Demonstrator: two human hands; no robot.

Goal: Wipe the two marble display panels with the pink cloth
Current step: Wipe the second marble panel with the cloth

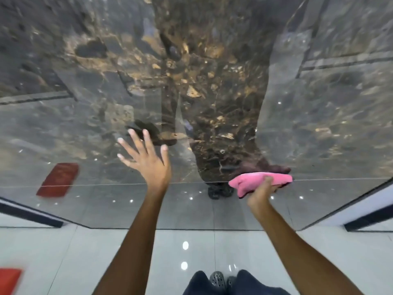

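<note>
While we face the polished dark marble panel (212,81), veined brown and gold, our left hand (146,160) is raised before it with fingers spread, holding nothing. Our right hand (262,191) grips the bunched pink cloth (255,180) against the panel's lower right part. Glossy pale floor tiles (63,252) lie near us; a red patch (9,279) marks the near left, with its like mirrored in the stone.

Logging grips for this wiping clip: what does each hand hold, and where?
Right hand grips the bunched pink cloth from underneath. Left hand holds nothing, fingers spread.
</note>
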